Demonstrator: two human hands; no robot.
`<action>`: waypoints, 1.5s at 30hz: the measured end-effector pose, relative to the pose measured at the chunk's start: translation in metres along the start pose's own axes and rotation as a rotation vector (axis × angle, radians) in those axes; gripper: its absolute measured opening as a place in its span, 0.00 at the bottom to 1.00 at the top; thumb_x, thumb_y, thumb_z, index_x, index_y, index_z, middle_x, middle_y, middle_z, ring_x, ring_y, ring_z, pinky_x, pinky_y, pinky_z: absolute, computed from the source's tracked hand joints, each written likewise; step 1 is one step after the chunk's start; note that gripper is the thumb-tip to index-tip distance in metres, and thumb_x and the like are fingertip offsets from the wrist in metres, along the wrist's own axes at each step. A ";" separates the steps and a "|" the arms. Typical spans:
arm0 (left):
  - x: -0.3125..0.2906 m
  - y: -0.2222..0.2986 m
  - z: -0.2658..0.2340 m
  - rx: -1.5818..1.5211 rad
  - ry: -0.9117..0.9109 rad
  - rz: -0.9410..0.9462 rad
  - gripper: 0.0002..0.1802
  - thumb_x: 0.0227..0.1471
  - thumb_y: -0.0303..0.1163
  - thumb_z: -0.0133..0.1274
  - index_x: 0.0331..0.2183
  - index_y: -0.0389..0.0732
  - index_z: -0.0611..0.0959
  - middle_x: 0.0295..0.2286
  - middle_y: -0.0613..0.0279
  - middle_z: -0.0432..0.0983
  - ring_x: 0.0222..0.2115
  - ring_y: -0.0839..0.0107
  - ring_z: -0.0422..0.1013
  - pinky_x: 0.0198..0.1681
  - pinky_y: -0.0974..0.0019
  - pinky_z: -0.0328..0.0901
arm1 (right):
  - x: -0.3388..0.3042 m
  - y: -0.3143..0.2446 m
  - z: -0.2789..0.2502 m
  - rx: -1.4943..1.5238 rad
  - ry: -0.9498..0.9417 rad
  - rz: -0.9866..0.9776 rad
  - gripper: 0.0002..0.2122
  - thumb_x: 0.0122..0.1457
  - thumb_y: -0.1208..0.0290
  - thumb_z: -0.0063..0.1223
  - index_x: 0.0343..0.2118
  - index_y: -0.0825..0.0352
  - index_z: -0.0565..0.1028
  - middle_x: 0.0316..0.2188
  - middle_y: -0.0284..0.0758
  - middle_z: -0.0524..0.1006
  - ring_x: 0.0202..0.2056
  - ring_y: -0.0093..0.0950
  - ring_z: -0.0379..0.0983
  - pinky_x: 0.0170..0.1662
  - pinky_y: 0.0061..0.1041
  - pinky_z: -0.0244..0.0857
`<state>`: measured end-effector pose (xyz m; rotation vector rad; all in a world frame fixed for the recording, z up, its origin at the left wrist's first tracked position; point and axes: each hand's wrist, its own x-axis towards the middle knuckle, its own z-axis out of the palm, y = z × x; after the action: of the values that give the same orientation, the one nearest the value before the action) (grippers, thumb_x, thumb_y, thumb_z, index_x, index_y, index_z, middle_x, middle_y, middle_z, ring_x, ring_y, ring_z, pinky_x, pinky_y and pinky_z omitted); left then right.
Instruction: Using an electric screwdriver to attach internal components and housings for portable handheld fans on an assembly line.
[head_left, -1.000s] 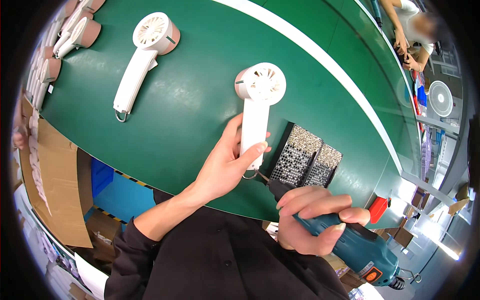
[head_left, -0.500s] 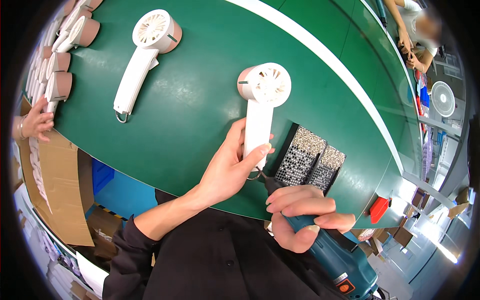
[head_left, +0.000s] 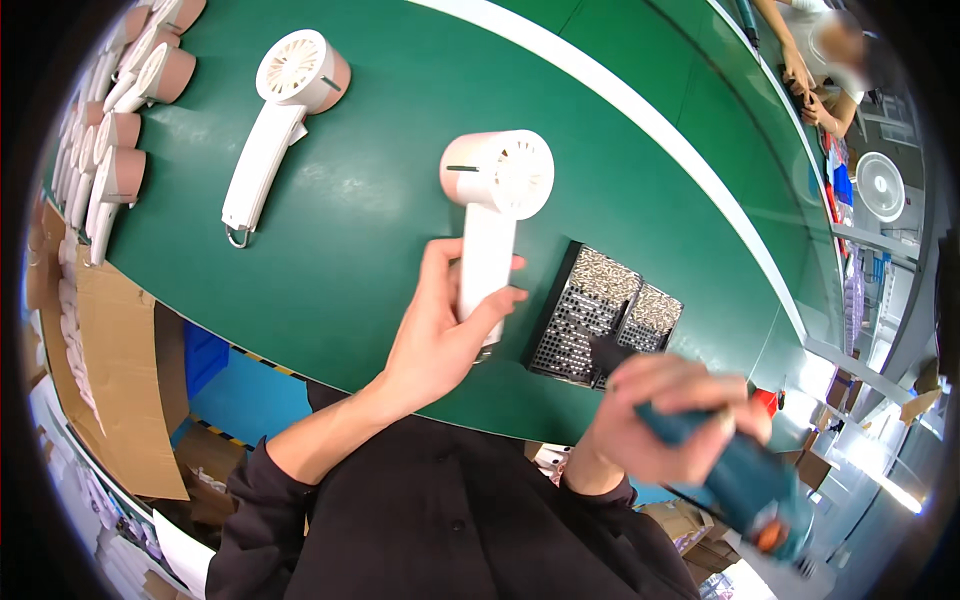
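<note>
Handheld fan (head_left: pixel 488 245) gripped by your left hand (head_left: pixel 432 340), power screwdriver (head_left: pixel 748 485) by your right hand (head_left: pixel 668 420), screw tray (head_left: pixel 556 298) ahead of the right

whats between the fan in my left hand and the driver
In the head view, a strip of green tabletop, then part of the screw tray, lies between fan and driver; the driver's tip overlaps the tray.

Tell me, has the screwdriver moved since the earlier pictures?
Yes. Judged against the screw tray, the screwdriver has moved right: its tip was left of the tray, at the held fan's lower end; its nose now shows over the tray.
</note>
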<state>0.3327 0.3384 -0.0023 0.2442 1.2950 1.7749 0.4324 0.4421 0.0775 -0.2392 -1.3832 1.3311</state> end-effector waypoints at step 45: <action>-0.037 0.036 -0.030 1.510 -0.110 0.406 0.31 0.45 0.24 0.56 0.53 0.55 0.75 0.39 0.54 0.68 0.30 0.61 0.68 0.35 0.62 0.65 | 0.000 0.034 -0.009 -0.204 0.058 0.086 0.12 0.59 0.73 0.48 0.38 0.67 0.57 0.17 0.40 0.67 0.10 0.29 0.64 0.13 0.31 0.66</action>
<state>0.3161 0.2886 0.0275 1.4588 2.3576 0.6606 0.4217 0.4587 0.0485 -0.4751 -1.4733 1.2428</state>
